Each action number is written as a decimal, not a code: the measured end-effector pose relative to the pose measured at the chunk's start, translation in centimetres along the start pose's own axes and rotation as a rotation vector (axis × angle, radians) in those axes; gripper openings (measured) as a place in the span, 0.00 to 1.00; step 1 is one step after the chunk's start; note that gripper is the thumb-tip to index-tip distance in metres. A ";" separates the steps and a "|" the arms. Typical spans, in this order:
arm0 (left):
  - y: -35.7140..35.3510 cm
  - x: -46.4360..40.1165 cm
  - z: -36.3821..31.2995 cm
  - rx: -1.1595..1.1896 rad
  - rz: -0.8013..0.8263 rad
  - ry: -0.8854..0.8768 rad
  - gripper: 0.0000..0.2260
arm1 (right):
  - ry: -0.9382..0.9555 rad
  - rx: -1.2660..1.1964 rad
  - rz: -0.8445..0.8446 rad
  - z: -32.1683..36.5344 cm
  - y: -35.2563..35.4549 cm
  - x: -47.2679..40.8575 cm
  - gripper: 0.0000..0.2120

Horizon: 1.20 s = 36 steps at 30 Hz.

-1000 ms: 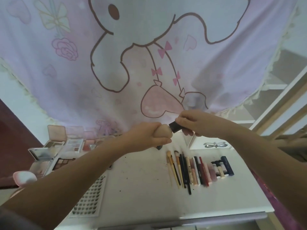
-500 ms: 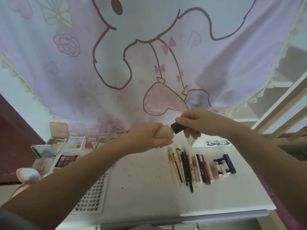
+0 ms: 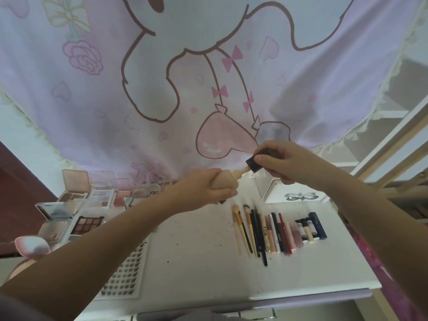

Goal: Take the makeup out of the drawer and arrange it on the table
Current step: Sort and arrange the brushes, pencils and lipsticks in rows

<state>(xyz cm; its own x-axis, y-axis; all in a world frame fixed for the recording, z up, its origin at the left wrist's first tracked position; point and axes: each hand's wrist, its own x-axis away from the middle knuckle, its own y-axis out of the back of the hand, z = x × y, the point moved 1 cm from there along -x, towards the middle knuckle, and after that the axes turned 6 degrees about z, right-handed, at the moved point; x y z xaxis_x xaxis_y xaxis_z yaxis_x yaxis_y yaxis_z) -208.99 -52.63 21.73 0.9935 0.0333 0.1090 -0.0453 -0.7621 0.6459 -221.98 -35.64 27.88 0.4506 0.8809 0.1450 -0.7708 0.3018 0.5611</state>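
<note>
Left hand [image 3: 203, 189] wraps the beige foundation bottle [image 3: 223, 181]; right hand [image 3: 284, 163] pinches its dark cap [image 3: 253, 163], lifted clear. Labels on the tubes [image 3: 305, 229] are too blurred to read.

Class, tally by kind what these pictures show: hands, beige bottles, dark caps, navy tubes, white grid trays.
hands: 2 (left hand, right hand)
beige bottle: 1
dark cap: 1
navy tube: 1
white grid tray: 1
Total: 6
</note>
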 end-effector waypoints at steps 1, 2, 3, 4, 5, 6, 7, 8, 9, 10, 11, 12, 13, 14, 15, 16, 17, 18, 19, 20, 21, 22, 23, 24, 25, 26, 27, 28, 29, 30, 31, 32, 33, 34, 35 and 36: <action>0.0 0.0 0.1 -0.007 0.002 -0.004 0.18 | -0.009 0.000 -0.004 0.0 0.1 0.0 0.04; -0.1 0.0 0.1 -0.016 0.006 -0.009 0.18 | -0.014 0.021 -0.005 0.0 0.0 -0.1 0.04; -0.2 -0.1 0.1 -0.024 0.011 -0.013 0.18 | -0.017 0.045 -0.005 0.0 -0.1 -0.1 0.04; -0.4 -0.2 0.2 -0.036 0.016 -0.017 0.19 | -0.017 0.060 -0.007 0.0 -0.1 -0.2 0.04; -0.5 -0.2 0.3 -0.052 0.019 -0.020 0.19 | -0.016 0.062 -0.014 0.1 -0.1 -0.3 0.05; -0.6 -0.3 0.4 -0.072 0.017 -0.021 0.19 | -0.013 0.055 -0.025 0.1 0.0 -0.3 0.06; -0.7 -0.3 0.5 -0.094 0.011 -0.020 0.19 | -0.013 0.040 -0.038 0.2 0.2 -0.3 0.06; -0.7 -0.3 0.7 -0.111 0.004 -0.019 0.19 | -0.013 0.017 -0.049 0.2 0.4 -0.3 0.07; -0.7 -0.3 0.8 -0.118 -0.003 -0.018 0.20 | -0.014 -0.012 -0.056 0.2 0.7 -0.3 0.08; -0.7 -0.2 0.9 -0.117 -0.010 -0.018 0.20 | -0.014 -0.039 -0.060 0.1 1.0 -0.3 0.08; -0.7 -0.2 1.1 -0.114 -0.019 -0.019 0.20 | -0.015 -0.063 -0.061 0.0 1.2 -0.2 0.09; -0.7 -0.2 1.1 -0.112 -0.031 -0.022 0.20 | -0.019 -0.084 -0.057 -0.2 1.3 -0.2 0.09; -0.8 -0.2 1.2 -0.110 -0.043 -0.024 0.20 | -0.023 -0.106 -0.050 -0.4 1.3 -0.1 0.10; -0.8 -0.3 1.2 -0.106 -0.052 -0.026 0.20 | -0.029 -0.127 -0.041 -0.6 1.3 -0.1 0.10; -0.9 -0.4 1.1 -0.100 -0.059 -0.028 0.20 | -0.036 -0.141 -0.031 -0.8 1.2 0.0 0.11; -1.0 -0.5 1.1 -0.094 -0.061 -0.030 0.20 | -0.045 -0.146 -0.022 -1.0 1.1 0.0 0.11; -1.2 -0.5 1.1 -0.091 -0.060 -0.034 0.20 | -0.054 -0.144 -0.018 -1.2 1.1 0.1 0.11; -1.3 -0.6 1.1 -0.090 -0.059 -0.037 0.20 | -0.061 -0.138 -0.020 -1.3 1.1 0.1 0.11; -1.4 -0.7 1.1 -0.088 -0.060 -0.039 0.20 | -0.064 -0.126 -0.030 -1.3 1.2 0.1 0.11; -1.4 -0.7 1.1 -0.082 -0.061 -0.040 0.19 | -0.066 -0.110 -0.044 -1.3 1.4 0.1 0.11; -1.5 -0.8 1.1 -0.075 -0.061 -0.041 0.19 | -0.066 -0.090 -0.060 -1.2 1.6 0.1 0.11; -1.5 -0.8 1.2 -0.073 -0.059 -0.042 0.19 | -0.066 -0.072 -0.074 -1.1 1.8 0.1 0.10; -1.5 -0.9 1.2 -0.077 -0.056 -0.042 0.19 | -0.066 -0.059 -0.082 -1.0 1.8 0.0 0.10; -1.6 -0.9 1.2 -0.080 -0.053 -0.040 0.19 | -0.064 -0.051 -0.084 -0.9 1.8 -0.1 0.10; -1.6 -0.9 1.2 -0.079 -0.051 -0.037 0.19 | -0.060 -0.046 -0.080 -0.8 1.7 -0.2 0.09; -1.7 -1.0 1.1 -0.077 -0.050 -0.034 0.18 | -0.057 -0.036 -0.076 -0.7 1.5 -0.3 0.09; -1.7 -1.0 1.1 -0.082 -0.048 -0.029 0.18 | -0.054 -0.020 -0.076 -0.6 1.3 -0.3 0.09; -1.7 -1.0 1.1 -0.090 -0.049 -0.024 0.17 | -0.052 -0.002 -0.080 -0.5 1.2 -0.4 0.08; -1.8 -1.0 1.2 -0.099 -0.051 -0.020 0.16 | -0.053 0.011 -0.088 -0.5 1.2 -0.4 0.08; -1.8 -1.0 1.3 -0.103 -0.053 -0.019 0.15 | -0.056 0.012 -0.095 -0.5 1.2 -0.4 0.08; -1.8 -1.0 1.5 -0.106 -0.055 -0.017 0.14 | -0.062 0.002 -0.100 -0.7 1.3 -0.4 0.09; -1.8 -1.0 1.6 -0.106 -0.058 -0.016 0.14 | -0.069 -0.016 -0.102 -0.8 1.4 -0.4 0.09; -1.8 -0.9 1.9 -0.099 -0.064 -0.013 0.14 | -0.075 -0.032 -0.100 -1.1 1.4 -0.4 0.09; -1.8 -0.9 2.0 -0.080 -0.072 -0.011 0.14 | -0.083 -0.046 -0.097 -1.3 1.4 -0.4 0.10; -1.9 -0.9 2.2 -0.055 -0.081 -0.009 0.15 | -0.093 -0.059 -0.095 -1.5 1.4 -0.3 0.10; -1.9 -0.9 2.4 -0.035 -0.090 -0.008 0.16 | -0.101 -0.076 -0.095 -1.7 1.4 -0.3 0.11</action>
<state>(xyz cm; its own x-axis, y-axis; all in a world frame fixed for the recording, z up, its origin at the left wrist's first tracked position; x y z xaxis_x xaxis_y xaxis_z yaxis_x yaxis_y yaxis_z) -209.59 -52.77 18.53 0.9944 0.0959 0.0435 0.0409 -0.7330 0.6790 -223.95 -34.87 27.21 0.5633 0.8070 0.1775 -0.7525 0.4122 0.5136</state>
